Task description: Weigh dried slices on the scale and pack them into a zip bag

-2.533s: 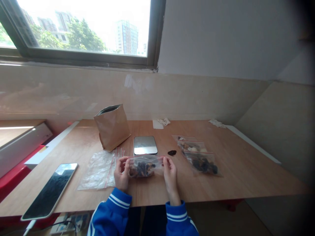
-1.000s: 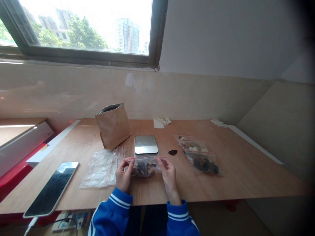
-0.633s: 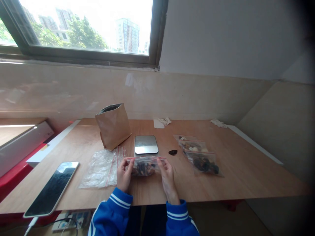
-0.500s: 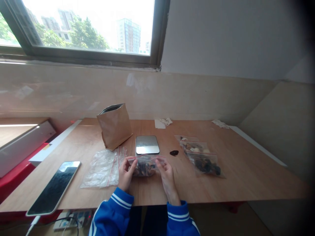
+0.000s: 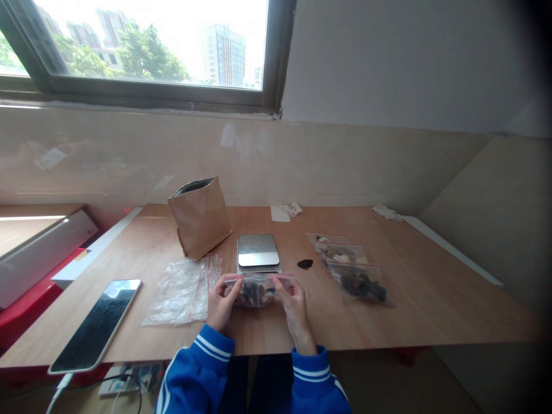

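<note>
A clear zip-lock bag [image 5: 256,292] with dark and brown dried pieces inside is held between my two hands, just in front of a small scale [image 5: 259,250] with a shiny metal plate. My left hand [image 5: 221,302] pinches the red-lined top edge at its left end. At the other end of that edge, my right hand [image 5: 295,305] has thumb and fingers closed on the plastic. The bag's seal line looks stretched straight; whether it is fully closed I cannot tell. One loose dark dried piece [image 5: 305,264] lies on the table right of the scale.
A brown paper pouch [image 5: 200,218] stands with its top gaping behind flat clear bags [image 5: 180,293]. Filled zip-lock bags [image 5: 361,284] overlap at the right. A phone [image 5: 97,325] with a cable lies left on the wooden table [image 5: 414,310]. Crumpled tissue [image 5: 291,210] rests near the wall.
My right hand has shifted slightly right along the bag's top edge, which now looks straighter. The whole view has moved slightly; the other things stay in place.
</note>
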`<state>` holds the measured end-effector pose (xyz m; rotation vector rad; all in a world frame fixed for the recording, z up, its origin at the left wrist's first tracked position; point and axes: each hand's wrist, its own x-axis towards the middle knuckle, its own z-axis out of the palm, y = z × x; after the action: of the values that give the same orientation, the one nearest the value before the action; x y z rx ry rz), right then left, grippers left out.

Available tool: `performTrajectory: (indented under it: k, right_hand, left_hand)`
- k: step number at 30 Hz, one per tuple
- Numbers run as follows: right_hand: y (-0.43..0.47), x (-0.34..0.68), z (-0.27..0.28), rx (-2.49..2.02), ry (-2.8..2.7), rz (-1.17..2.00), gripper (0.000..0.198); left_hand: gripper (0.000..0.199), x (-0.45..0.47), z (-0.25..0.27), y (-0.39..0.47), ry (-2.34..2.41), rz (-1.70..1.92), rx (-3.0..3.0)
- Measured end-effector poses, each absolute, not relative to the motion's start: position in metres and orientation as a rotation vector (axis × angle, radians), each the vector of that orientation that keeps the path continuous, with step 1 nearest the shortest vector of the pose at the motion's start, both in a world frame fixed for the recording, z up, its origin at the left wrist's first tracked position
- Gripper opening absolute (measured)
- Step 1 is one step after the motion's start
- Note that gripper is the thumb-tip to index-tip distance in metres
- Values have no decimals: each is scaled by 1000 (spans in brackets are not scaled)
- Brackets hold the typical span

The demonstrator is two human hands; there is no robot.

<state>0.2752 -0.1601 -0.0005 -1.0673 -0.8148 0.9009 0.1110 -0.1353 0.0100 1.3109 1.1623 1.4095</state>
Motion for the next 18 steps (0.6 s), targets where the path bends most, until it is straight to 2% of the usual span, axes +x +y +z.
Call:
performTrajectory:
  k: [8,14,18]
  right_hand:
    - [-163,277,3,-1070,-826,858,21]
    - [-166,277,7,-970,-900,1082,29]
    - [-168,277,9,-984,-952,1081,27]
  left_hand:
    - [27,112,14,-138,1166,1371,1305]
    - [25,112,15,-137,1063,1335,1300]
    - [23,112,15,-136,1056,1296,1320]
